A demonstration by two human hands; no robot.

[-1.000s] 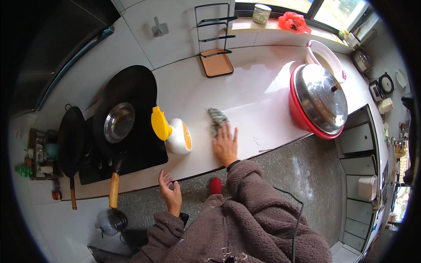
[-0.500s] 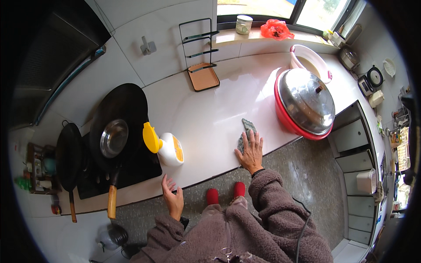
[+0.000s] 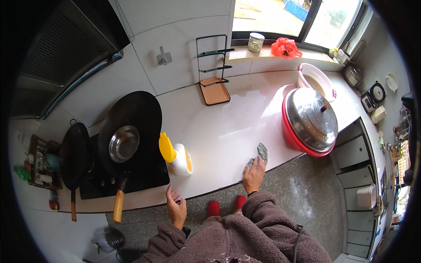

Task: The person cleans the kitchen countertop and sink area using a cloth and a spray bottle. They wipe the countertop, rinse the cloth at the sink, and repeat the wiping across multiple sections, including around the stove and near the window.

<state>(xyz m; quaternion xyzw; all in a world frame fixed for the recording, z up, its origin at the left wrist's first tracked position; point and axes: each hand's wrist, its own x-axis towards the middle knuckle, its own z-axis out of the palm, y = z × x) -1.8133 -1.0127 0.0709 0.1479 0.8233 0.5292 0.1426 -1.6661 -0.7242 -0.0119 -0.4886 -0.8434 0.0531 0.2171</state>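
Note:
My right hand lies on a grey-green patterned cloth near the front edge of the white counter. Its fingers are extended over the cloth, covering part of it; the far end of the cloth shows beyond the fingertips. Just off the counter's front edge, my left hand is raised with its fingers apart and nothing in it. Standing on the counter beyond the left hand is a white bottle with a yellow trigger-like top, close to the cooktop.
A black wok with a metal bowl inside and a flat black pan occupy the left. At right stand a red basin under a metal lid and a pink-white tub. A black rack stands against the wall.
My right hand and the cloth have slid toward the counter's front edge, and the cloth's far end now leans to the right. The whole view has shifted. My left hand stays empty.

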